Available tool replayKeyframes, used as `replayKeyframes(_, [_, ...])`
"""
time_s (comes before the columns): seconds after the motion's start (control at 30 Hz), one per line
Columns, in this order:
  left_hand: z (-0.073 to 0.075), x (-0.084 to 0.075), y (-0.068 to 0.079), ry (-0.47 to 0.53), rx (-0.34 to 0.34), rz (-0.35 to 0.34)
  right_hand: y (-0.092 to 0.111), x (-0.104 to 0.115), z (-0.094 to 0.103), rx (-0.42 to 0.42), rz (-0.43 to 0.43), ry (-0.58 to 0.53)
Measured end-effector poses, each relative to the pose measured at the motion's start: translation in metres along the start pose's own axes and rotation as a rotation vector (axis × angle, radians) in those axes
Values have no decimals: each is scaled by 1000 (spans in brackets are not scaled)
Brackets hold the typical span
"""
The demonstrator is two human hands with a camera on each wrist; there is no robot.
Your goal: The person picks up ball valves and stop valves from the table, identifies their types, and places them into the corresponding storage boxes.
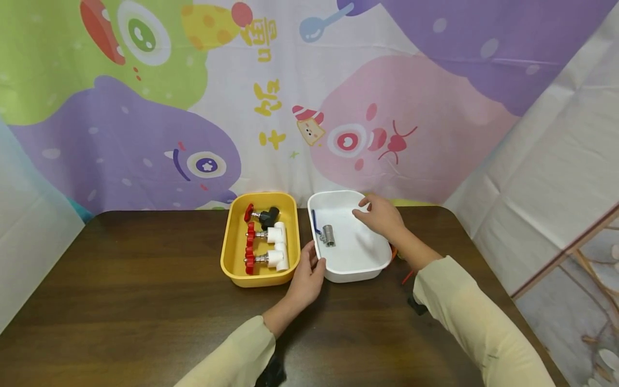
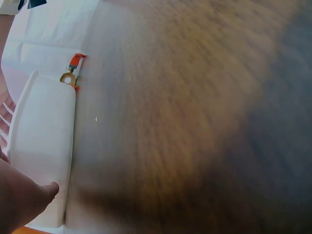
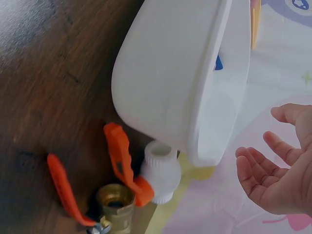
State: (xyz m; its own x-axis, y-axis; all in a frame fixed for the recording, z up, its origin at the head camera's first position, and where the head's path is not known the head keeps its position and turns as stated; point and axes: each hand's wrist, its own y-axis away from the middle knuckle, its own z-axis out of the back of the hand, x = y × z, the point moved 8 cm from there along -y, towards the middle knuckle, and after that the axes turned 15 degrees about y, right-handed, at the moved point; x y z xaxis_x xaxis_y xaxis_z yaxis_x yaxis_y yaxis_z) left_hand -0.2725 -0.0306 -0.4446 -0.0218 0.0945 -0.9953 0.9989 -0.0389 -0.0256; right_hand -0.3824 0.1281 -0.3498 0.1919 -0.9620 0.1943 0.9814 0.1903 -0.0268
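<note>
My left hand [image 1: 308,274] rests at the near left corner of a white tray [image 1: 353,274], its thumb [image 2: 50,189] touching the tray's outer wall. Its other fingers lie along the left side, partly hidden in the left wrist view. Inside the white tray is a metal ball valve [image 1: 329,236] with a blue lever [image 1: 315,221]. My right hand [image 1: 382,216] hovers over that tray's far right part, fingers spread and loosely bent, holding nothing. Beside the tray, in the right wrist view, are a white plastic valve [image 3: 163,168] with an orange handle [image 3: 119,153] and a brass valve [image 3: 117,204] with a red lever [image 3: 66,190].
Left of the white tray stands a yellow tray [image 1: 232,277]. It holds two white valves [image 1: 277,258] with red knobs and a black valve [image 1: 268,217] with a red knob. A cartoon-printed cloth [image 1: 285,172] hangs behind the brown table [image 1: 145,290].
</note>
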Motion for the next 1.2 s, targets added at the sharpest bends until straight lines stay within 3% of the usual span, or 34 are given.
replayKeyframes(0.73, [0, -3, 2, -5, -4, 13, 15, -54, 12, -10, -65, 26])
replayKeyframes(1.2, [1, -1, 2, -7, -18, 13, 31, -86, 0, 12, -105, 41])
